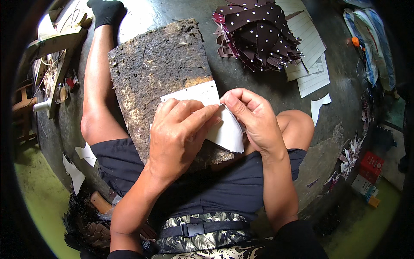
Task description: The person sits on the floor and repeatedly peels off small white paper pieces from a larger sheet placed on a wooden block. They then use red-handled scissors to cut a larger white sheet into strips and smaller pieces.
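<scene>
Left hand (pixel 179 134): grip pinched shut on white cut piece (pixel 226 131), which lies over rough worn board (pixel 159 64) on lap. Right hand (pixel 252 118): thumb and forefinger closed on piece's upper edge. Polka-dot pieces (pixel 258 34) piled far right.

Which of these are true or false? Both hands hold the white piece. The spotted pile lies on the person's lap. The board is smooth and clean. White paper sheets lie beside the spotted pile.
1. Both the left hand and the right hand hold the white piece: true.
2. The spotted pile lies on the lap: false, it lies on the dark floor, farther off.
3. The board is smooth and clean: false, it is rough and crusted.
4. White paper sheets lie beside the pile: true.
</scene>
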Available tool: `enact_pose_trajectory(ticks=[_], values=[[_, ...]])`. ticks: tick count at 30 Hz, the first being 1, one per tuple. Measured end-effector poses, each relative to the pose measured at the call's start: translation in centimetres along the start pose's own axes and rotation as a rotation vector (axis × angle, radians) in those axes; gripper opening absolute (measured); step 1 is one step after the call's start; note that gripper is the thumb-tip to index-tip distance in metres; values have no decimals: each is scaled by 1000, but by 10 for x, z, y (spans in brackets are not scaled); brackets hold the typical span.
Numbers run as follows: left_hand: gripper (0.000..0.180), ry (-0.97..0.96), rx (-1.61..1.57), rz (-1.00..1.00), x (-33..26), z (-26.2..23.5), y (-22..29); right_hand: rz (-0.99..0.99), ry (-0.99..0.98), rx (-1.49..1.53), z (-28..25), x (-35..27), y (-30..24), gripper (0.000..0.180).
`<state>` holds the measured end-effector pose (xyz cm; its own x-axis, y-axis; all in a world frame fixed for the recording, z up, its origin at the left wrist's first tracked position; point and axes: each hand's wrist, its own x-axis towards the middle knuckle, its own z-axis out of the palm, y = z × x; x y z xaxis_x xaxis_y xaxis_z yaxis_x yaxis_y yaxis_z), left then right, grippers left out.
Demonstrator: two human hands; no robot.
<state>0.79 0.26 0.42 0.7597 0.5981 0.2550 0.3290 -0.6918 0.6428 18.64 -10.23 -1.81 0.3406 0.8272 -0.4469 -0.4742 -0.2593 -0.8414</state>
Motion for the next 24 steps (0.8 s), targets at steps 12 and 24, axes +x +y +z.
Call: enact_pose_trajectory(ticks=[12, 24], values=[[29, 19, 54, 96, 2, 2, -3, -131, 84, -276, 8, 1, 3, 22], [30, -13, 38, 70, 6, 0, -3, -409, 161, -670, 12, 0, 9, 23]])
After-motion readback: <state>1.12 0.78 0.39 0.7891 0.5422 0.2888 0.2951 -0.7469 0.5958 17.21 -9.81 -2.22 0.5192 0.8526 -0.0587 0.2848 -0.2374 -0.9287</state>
